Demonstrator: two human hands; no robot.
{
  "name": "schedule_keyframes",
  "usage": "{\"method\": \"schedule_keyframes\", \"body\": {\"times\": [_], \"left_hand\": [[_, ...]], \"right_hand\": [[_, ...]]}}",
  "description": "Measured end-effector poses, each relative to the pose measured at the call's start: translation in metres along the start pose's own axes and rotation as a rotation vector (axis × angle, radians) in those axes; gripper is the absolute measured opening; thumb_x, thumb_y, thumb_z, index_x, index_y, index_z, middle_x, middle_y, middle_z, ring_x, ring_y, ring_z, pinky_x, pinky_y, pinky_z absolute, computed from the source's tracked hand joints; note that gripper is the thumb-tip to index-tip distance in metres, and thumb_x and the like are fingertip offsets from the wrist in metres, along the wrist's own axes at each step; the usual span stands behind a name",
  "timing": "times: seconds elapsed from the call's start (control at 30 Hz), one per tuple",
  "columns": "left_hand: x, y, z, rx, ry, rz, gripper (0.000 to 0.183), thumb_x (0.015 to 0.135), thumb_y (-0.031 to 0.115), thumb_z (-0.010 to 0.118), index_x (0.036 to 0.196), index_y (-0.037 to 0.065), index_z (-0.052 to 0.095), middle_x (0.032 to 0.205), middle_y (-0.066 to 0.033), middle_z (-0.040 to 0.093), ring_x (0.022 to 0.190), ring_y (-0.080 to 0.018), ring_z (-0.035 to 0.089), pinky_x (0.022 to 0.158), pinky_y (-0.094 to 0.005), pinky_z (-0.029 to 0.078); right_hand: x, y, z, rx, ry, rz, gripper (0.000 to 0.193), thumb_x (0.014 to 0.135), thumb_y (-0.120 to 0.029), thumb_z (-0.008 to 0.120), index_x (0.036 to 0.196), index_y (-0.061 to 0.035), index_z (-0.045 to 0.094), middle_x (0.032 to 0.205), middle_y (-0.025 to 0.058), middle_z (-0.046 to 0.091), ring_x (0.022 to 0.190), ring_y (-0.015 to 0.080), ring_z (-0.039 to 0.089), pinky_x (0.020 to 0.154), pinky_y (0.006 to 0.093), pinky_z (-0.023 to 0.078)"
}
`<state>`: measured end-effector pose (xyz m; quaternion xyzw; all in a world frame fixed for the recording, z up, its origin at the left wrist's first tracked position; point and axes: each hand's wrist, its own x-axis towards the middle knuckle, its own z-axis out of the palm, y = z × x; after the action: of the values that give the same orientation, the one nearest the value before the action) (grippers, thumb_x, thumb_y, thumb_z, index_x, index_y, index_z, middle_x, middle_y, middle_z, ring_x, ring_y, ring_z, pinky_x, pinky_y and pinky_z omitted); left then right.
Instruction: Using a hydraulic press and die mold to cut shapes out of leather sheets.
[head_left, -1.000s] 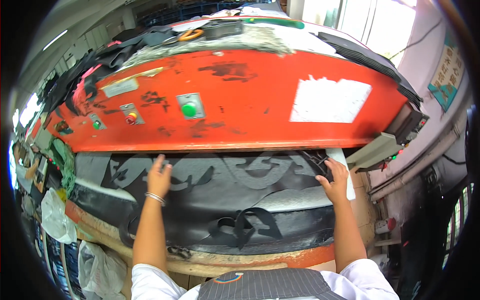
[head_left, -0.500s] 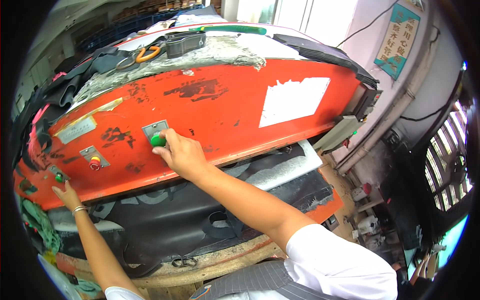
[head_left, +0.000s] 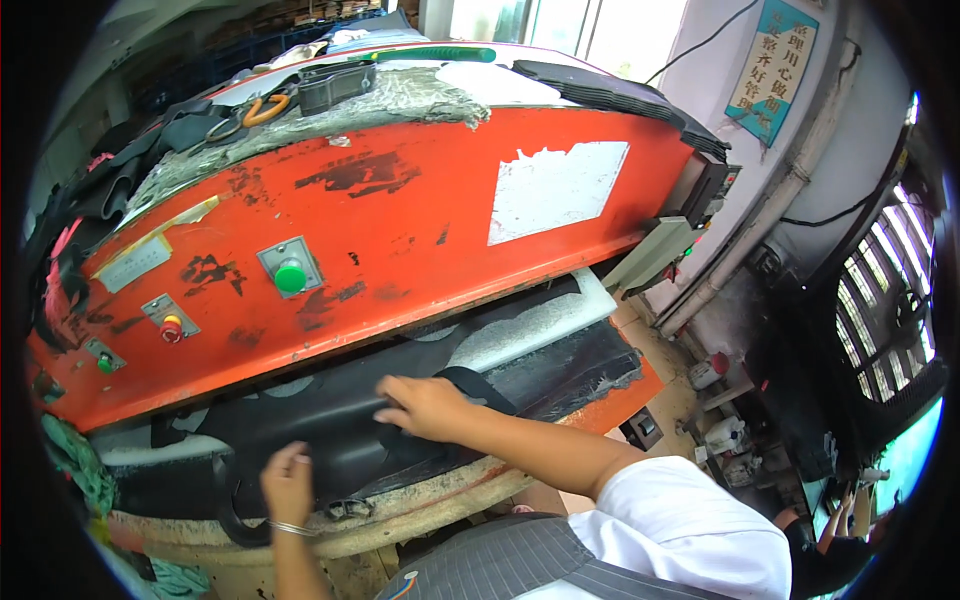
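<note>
A black sheet of leather-like material [head_left: 335, 415] with cut-out holes lies across the press bed, below the red press beam [head_left: 400, 240]. My right hand [head_left: 428, 408] is over the sheet, fingers bent, with a gap between fingers and thumb; nothing shows in it. A loose curved flap [head_left: 475, 385] of black material lies beside its wrist. Nearer to me, my left hand [head_left: 288, 482] hovers above the sheet's front part. Its fingers are bent and slightly blurred, so any hold is unclear. A small dark metal cutting die [head_left: 350, 509] sits on the bed's front edge, right of my left wrist.
On the beam's face are a large green button [head_left: 290, 279], a red stop button [head_left: 171, 328] and a small green button [head_left: 105, 364]. Orange-handled scissors [head_left: 266, 109] and a black tray [head_left: 335, 87] lie on top. A control box [head_left: 650, 255] juts out at right.
Both hands have left the green buttons and come down toward me over the black sheet. My left hand has also moved right. The view has shifted slightly.
</note>
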<state>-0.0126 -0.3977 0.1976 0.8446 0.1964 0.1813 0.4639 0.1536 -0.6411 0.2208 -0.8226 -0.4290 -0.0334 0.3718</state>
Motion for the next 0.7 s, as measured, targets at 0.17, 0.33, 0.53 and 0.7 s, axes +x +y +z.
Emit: {"method": "schedule_keyframes", "body": {"times": [0.17, 0.33, 0.53, 0.7], "left_hand": [[-0.085, 0.053, 0.083, -0.002, -0.359, 0.213, 0.018, 0.084, 0.011, 0.064, 0.098, 0.003, 0.071, 0.093, -0.0131, 0.070, 0.085, -0.0235, 0.068, 0.079, -0.0313, 0.052], [-0.109, 0.065, 0.112, 0.325, -0.414, 0.340, 0.019, 0.083, 0.025, 0.062, 0.089, 0.012, 0.074, 0.088, -0.0069, 0.070, 0.083, -0.0269, 0.065, 0.072, -0.0379, 0.053], [-0.114, 0.071, 0.130, 0.331, -0.257, 0.287, 0.018, 0.078, 0.027, 0.064, 0.077, 0.012, 0.073, 0.080, -0.0045, 0.068, 0.081, -0.0258, 0.064, 0.070, -0.0383, 0.052], [-0.117, 0.071, 0.128, 0.361, -0.259, 0.235, 0.019, 0.077, 0.028, 0.064, 0.075, 0.012, 0.073, 0.080, -0.0039, 0.069, 0.081, -0.0253, 0.064, 0.069, -0.0388, 0.052]], "right_hand": [[-0.076, 0.029, -0.033, -0.028, -0.171, 0.212, 0.029, 0.084, -0.035, 0.067, 0.099, -0.0106, 0.060, 0.093, 0.0138, 0.068, 0.085, 0.0347, 0.066, 0.072, 0.0447, 0.052], [-0.126, 0.044, -0.046, -0.009, -0.139, 0.289, 0.027, 0.083, -0.033, 0.067, 0.091, -0.0080, 0.062, 0.088, 0.0133, 0.068, 0.083, 0.0345, 0.066, 0.071, 0.0443, 0.051], [-0.157, 0.050, -0.059, 0.067, -0.157, 0.329, 0.026, 0.083, -0.032, 0.068, 0.091, -0.0071, 0.064, 0.085, 0.0123, 0.068, 0.081, 0.0326, 0.066, 0.071, 0.0415, 0.051], [-0.151, 0.067, -0.077, 0.059, -0.147, 0.364, 0.026, 0.083, -0.030, 0.069, 0.090, -0.0058, 0.065, 0.084, 0.0126, 0.068, 0.079, 0.0325, 0.066, 0.071, 0.0409, 0.051]]}}
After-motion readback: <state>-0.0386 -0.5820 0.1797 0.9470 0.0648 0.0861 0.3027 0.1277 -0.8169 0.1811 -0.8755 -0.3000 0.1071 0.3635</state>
